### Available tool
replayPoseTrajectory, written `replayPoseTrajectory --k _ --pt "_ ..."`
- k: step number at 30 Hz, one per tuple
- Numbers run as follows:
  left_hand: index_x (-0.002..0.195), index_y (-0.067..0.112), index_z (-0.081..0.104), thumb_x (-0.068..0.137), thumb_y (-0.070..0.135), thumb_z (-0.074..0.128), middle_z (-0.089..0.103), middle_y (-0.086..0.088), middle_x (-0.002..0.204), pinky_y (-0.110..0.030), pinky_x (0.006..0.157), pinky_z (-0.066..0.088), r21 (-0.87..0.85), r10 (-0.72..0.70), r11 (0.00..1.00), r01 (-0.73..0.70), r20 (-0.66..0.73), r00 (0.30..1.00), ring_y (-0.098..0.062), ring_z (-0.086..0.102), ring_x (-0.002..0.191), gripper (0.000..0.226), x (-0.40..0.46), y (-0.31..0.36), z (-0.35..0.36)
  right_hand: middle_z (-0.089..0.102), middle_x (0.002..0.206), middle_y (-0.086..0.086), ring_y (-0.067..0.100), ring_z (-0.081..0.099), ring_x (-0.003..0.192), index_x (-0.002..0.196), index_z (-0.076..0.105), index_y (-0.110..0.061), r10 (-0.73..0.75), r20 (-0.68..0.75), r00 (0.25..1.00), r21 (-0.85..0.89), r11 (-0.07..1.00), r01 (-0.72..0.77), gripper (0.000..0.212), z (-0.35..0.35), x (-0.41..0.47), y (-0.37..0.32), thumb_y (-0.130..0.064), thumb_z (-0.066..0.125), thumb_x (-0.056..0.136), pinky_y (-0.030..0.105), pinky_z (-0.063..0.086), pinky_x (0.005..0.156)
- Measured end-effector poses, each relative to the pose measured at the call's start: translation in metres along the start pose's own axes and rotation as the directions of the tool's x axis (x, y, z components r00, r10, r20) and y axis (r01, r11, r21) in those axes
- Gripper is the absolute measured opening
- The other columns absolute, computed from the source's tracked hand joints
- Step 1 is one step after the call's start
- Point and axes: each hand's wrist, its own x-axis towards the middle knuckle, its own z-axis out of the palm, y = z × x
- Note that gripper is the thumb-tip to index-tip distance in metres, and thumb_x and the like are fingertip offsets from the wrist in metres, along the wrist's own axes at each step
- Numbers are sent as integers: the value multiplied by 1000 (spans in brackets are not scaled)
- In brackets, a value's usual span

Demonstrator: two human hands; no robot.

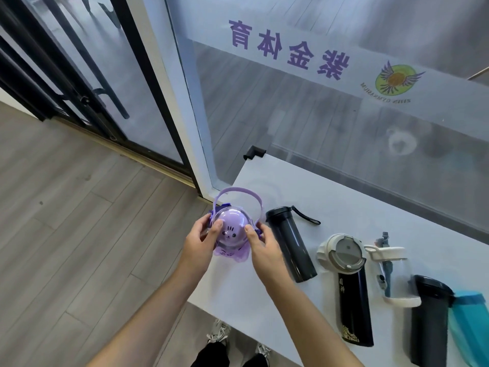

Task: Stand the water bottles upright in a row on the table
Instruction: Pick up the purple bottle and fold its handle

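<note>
Both hands, left hand [201, 241] and right hand [263, 247], cupped around purple bottle [230, 235].

Soft, even daylight; faint shadows, wide-angle bending at edges, perhaps slight blur.

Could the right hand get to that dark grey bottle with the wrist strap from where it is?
Probably yes: the dark grey bottle stands right beside the right hand with nothing between, but that hand holds the purple bottle.

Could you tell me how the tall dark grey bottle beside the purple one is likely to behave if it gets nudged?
The dark grey bottle is tall and slim, so it probably tips easily. Its smooth round body would likely roll once down. Its wrist strap looks floppy.
</note>
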Motion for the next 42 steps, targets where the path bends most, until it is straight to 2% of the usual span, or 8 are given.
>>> replayPoseTrajectory --k 4,18,22,26,30,37,39,42 --pt "133 17 53 82 53 69 66 -1 121 -44 91 56 -26 12 1000 -11 19 1000 -17 66 108 64 42 18 6 58 125 -1 10 58 108 142 48 -19 -14 -5 1000 35 999 14 50 4 35 -34 -43 57 99 10 45 70" --pt "130 19 54 79 61 66 64 4 121 -42 95 53 96 5 995 -25 200 980 -9 62 109 67 139 68 85 62 126 6 18 56 104 135 54 -15 -32 -260 965 -101 995 5 49 -47 115 -87 -48 52 99 32 45 96" --pt "127 22 55 78 65 64 65 2 120 -44 95 53 117 -40 993 8 277 960 -15 63 108 66 147 77 106 49 140 8 25 48 124 146 44 -21 -362 -410 837 -448 879 161 58 -63 116 -89 -44 58 94 38 38 109" --pt "123 21 54 99 25 47 59 -7 113 -47 84 58 191 -27 982 -10 191 981 -25 60 88 26 170 78 100 46 143 -4 20 45 127 149 42 -31 -538 -193 821 -680 677 283 74 -63 117 -93 -57 66 84 37 38 106" --pt "140 26 42 87 12 55 47 -7 125 -38 96 46 719 156 639 -273 227 961 -25 54 111 56 213 59 77 49 137 -9 18 48 123 148 41 -33 -533 -92 841 -667 660 346 78 -72 125 -92 -50 75 80 38 43 103" --pt "127 34 52 87 30 63 59 -7 108 -36 75 46 881 143 219 -419 395 907 -30 57 99 41 249 50 87 47 125 -20 7 49 115 144 42 -44 -519 33 854 -594 677 435 78 -90 128 -89 -43 82 77 33 49 97" --pt "111 29 61 86 25 64 69 -8 103 -37 75 51 870 180 332 -364 320 930 -33 63 93 26 259 57 92 47 125 -22 6 49 115 143 41 -47 -526 36 850 -591 675 442 78 -92 129 -88 -43 82 77 31 49 97" --pt "97 25 65 80 18 72 74 -4 92 -38 74 59 588 129 781 -212 179 975 -28 69 85 20 268 84 101 47 128 -23 6 48 118 143 42 -48 -544 23 839 -574 680 457 77 -91 128 -85 -43 82 77 27 46 98"
